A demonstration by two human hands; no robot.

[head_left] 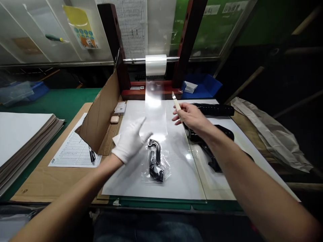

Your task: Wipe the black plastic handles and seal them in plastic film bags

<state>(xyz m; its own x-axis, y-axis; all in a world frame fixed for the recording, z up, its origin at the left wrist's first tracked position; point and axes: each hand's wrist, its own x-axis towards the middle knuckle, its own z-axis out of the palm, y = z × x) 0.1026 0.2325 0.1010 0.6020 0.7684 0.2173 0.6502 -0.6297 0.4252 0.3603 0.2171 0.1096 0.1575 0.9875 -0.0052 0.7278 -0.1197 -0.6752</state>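
Note:
My left hand (pixel 131 139), in a white glove blurred by motion, has its fingers apart and holds nothing, just left of a clear film strip (pixel 155 114). That strip hangs from a roll (pixel 155 65) on a metal rod and lies over the white work surface (pixel 176 178). Bare, my right hand (pixel 189 116) grips a light-handled knife (pixel 176 102), its blade pointing up and away. Below the film, two black curved parts (pixel 158 151) lie in a clear plastic bag (pixel 165 168).
Black wrapped pieces (pixel 217 109) lie at the right. A blue bin (pixel 204 86) stands behind them. Left are an upright cardboard piece (pixel 101 111), a form sheet (pixel 72 151) with pens (pixel 92 156), and a stack of sheets (pixel 25 134). A dark red frame (pixel 186 40) holds the roll.

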